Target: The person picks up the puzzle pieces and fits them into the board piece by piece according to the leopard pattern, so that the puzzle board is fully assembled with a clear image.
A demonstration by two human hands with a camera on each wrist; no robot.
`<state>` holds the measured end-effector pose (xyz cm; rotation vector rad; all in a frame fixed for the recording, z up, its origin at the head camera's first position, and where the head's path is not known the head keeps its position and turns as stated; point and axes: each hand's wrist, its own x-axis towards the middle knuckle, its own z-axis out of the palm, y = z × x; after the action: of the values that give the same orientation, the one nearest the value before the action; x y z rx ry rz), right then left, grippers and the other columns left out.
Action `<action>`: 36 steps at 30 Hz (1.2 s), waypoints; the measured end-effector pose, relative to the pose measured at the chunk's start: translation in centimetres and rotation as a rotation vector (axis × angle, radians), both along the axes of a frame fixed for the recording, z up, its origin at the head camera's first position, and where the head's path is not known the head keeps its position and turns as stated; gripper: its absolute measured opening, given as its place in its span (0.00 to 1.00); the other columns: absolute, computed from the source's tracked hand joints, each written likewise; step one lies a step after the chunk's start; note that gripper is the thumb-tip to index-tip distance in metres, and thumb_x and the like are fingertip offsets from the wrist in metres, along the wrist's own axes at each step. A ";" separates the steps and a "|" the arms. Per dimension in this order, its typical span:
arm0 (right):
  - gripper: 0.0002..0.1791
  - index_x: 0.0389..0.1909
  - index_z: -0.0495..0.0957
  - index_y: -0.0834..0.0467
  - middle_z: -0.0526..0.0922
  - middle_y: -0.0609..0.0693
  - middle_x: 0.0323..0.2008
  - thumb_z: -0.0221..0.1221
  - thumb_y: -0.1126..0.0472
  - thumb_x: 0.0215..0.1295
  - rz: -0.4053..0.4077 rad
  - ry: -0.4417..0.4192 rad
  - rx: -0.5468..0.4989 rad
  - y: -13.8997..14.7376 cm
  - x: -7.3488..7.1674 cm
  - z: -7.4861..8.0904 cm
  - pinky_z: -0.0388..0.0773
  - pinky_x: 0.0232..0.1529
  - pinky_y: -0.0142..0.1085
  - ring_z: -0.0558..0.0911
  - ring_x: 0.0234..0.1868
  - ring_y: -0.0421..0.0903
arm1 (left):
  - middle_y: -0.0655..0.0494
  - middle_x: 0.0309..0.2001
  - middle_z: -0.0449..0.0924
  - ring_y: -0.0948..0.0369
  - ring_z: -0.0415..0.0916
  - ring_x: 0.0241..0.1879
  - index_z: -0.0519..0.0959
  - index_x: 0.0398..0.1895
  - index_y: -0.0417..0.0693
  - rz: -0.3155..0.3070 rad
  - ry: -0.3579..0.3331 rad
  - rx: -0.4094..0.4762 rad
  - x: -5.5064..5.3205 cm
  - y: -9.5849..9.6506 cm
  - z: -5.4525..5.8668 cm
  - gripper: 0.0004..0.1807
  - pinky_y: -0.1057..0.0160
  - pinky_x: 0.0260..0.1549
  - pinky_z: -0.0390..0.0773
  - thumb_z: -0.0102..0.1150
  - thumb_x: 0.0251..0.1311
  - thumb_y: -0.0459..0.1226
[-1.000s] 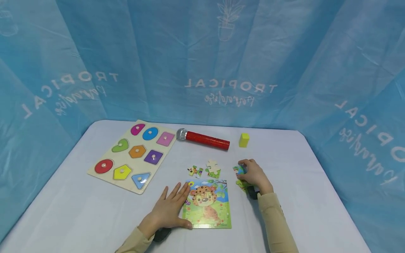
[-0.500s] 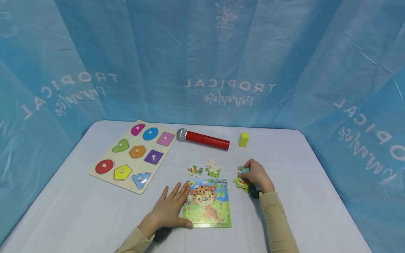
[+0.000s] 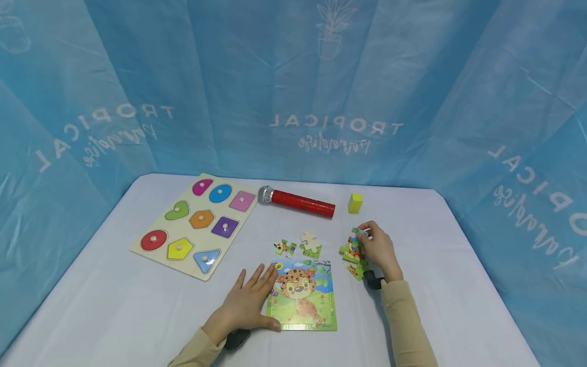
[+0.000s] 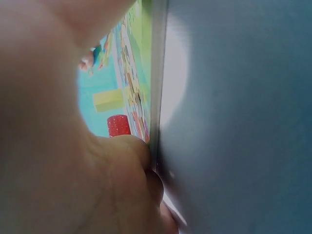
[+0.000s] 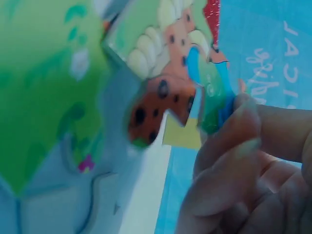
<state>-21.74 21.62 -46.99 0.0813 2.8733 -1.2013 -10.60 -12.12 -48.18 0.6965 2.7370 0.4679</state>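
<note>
A square jigsaw board (image 3: 303, 306) with a spotted leopard cub picture lies on the white table in the head view. My left hand (image 3: 243, 306) rests along its left edge with fingers spread, fingertips and thumb touching the rim. To the board's right, my right hand (image 3: 379, 251) pinches a green-and-blue jigsaw piece (image 5: 214, 100) between thumb and fingers. The held piece overlaps other loose pieces (image 3: 353, 251), one with orange spotted patterning (image 5: 163, 97). A further green piece (image 3: 355, 271) lies nearer me, below the hand. The left palm fills much of the left wrist view.
Above the board lie a patterned jigsaw piece (image 3: 285, 248) and a green one (image 3: 313, 252) with a pale piece (image 3: 310, 239) over it. A red microphone (image 3: 302, 202), a yellow block (image 3: 355, 203) and a knobbed shape board (image 3: 183, 237) are farther back. Blue cloth (image 3: 293, 76) surrounds the table.
My right hand has moved slightly away from me and right, lifting its jigsaw piece and turning the pieces beneath. More of the nearer green piece shows. The left hand stays on the board.
</note>
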 end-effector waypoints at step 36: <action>0.17 0.23 0.73 0.54 0.75 0.45 0.21 0.71 0.51 0.52 0.321 -0.168 0.180 -7.4 2.8 -0.3 0.64 0.23 0.31 0.70 0.23 0.41 | 0.47 0.78 0.45 0.44 0.40 0.77 0.50 0.76 0.42 0.006 -0.018 0.008 0.2 0.1 0.4 0.66 0.32 0.71 0.39 0.66 0.39 0.68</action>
<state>-18.90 14.27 -47.29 -0.2530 2.7051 -0.8372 -10.44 -12.04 -47.76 0.6828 2.7222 0.4838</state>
